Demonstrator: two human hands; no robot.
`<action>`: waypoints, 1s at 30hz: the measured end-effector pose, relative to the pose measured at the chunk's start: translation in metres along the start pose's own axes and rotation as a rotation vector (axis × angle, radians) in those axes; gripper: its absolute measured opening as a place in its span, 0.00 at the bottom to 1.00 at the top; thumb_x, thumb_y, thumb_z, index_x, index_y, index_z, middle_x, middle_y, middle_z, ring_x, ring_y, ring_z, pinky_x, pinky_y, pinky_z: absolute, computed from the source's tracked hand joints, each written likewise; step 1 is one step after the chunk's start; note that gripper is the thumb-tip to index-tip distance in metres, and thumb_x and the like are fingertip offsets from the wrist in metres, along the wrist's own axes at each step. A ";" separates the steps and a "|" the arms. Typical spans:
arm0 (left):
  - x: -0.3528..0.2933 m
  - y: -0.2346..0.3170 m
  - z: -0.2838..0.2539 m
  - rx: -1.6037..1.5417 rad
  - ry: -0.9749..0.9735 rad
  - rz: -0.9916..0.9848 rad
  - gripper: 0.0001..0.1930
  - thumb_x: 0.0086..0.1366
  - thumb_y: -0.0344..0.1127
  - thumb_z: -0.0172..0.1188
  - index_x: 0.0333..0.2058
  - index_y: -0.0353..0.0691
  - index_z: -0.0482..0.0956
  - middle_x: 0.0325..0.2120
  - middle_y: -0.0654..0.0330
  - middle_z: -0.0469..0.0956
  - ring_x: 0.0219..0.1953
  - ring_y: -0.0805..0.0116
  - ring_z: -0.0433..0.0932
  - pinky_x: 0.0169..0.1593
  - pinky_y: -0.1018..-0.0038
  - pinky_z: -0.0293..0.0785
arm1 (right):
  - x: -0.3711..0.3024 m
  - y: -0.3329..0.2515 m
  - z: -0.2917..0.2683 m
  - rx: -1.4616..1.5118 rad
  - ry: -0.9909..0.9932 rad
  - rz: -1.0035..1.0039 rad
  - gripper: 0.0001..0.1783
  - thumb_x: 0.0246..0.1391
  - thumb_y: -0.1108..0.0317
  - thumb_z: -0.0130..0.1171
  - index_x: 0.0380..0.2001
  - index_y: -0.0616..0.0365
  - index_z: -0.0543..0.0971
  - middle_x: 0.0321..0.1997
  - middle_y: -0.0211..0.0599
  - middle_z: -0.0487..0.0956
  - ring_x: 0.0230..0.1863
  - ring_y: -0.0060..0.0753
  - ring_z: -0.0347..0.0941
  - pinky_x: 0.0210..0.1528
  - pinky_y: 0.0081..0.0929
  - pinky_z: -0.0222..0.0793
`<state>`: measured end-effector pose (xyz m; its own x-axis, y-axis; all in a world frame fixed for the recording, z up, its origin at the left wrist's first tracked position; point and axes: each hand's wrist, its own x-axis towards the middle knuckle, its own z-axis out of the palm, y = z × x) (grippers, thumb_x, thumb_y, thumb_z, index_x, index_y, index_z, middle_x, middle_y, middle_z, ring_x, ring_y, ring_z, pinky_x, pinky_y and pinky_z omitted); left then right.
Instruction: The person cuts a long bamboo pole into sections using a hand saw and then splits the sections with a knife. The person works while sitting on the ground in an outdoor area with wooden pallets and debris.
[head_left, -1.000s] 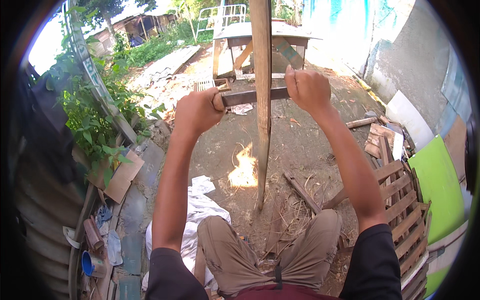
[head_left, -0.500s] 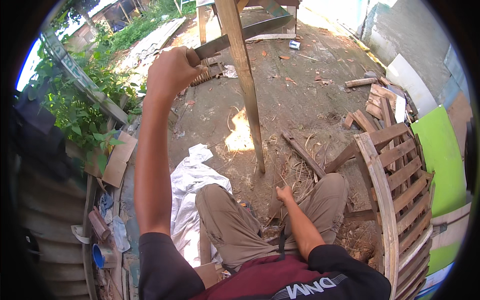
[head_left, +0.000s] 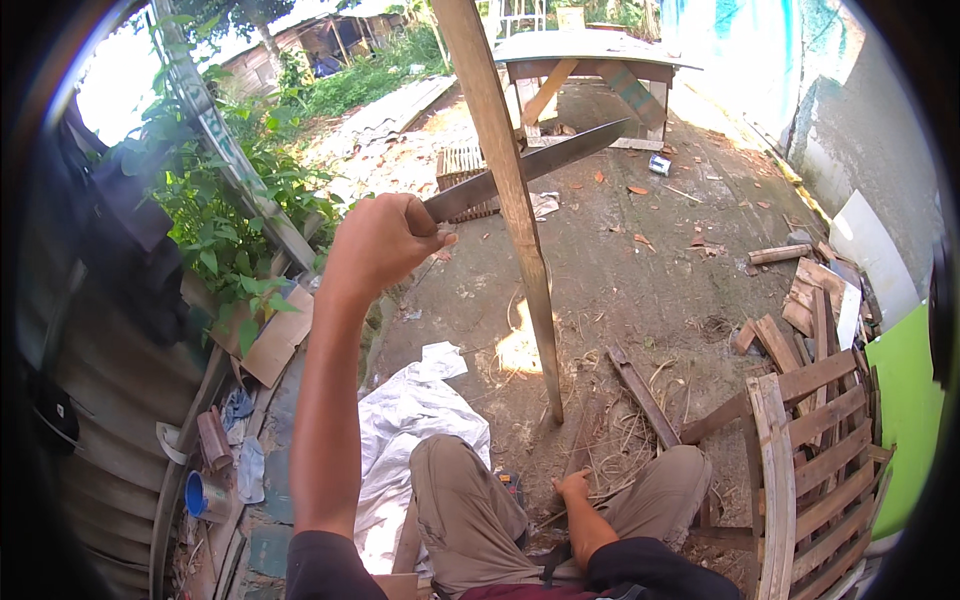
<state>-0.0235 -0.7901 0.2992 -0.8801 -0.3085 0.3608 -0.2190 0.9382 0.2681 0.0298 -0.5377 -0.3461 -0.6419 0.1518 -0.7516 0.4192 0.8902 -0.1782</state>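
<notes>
My left hand point(head_left: 385, 245) is raised at the end of a stretched-out arm, its fingers wrapped round the handle of a machete point(head_left: 575, 150). The long dark blade slants up to the right and crosses a wooden pole point(head_left: 527, 240), which appears to pass in front of it. The pole is long and nearly upright. Its top runs out of view and its lower end tapers down near the ground. Low between my knees, my right hand point(head_left: 574, 486) has its fingers curled, close to a brown wooden strip point(head_left: 582, 445). What it holds, if anything, is too small to make out.
A slatted wooden frame point(head_left: 775, 470) leans at my right, beside scrap wood point(head_left: 810, 295). White cloth point(head_left: 415, 410) lies by my left knee. A dark plank point(head_left: 642, 395) and dry twigs lie ahead. Farther off are a table point(head_left: 590, 50), a slatted crate point(head_left: 460, 165) and a can point(head_left: 659, 165).
My view has tilted up, so more of the table shows and the scene sits lower. My left hand still grips the machete, and the blade still crosses the pole.
</notes>
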 end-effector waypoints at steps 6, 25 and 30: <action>-0.001 -0.002 0.004 0.039 0.055 -0.026 0.14 0.53 0.45 0.74 0.26 0.39 0.85 0.22 0.56 0.83 0.25 0.59 0.81 0.33 0.66 0.75 | 0.009 0.002 -0.008 -0.022 -0.004 0.023 0.72 0.37 0.36 0.77 0.70 0.71 0.48 0.68 0.58 0.67 0.64 0.49 0.72 0.63 0.40 0.71; 0.060 0.028 0.033 0.053 0.057 0.068 0.15 0.52 0.47 0.74 0.25 0.41 0.85 0.22 0.56 0.83 0.27 0.58 0.82 0.34 0.64 0.76 | 0.047 -0.057 -0.135 1.246 -0.192 -0.399 0.28 0.61 0.47 0.54 0.38 0.66 0.80 0.30 0.42 0.82 0.28 0.38 0.80 0.30 0.35 0.76; 0.064 0.018 0.026 0.114 0.007 0.030 0.14 0.52 0.48 0.73 0.30 0.46 0.87 0.26 0.57 0.84 0.31 0.57 0.83 0.38 0.62 0.78 | -0.021 -0.054 -0.290 1.324 -0.044 -0.793 0.21 0.61 0.59 0.59 0.50 0.63 0.69 0.39 0.41 0.79 0.33 0.35 0.79 0.35 0.35 0.78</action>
<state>-0.0947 -0.7891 0.3034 -0.8841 -0.2805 0.3737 -0.2394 0.9587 0.1534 -0.1654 -0.4644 -0.1361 -0.9586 -0.1936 -0.2087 0.2573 -0.2755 -0.9262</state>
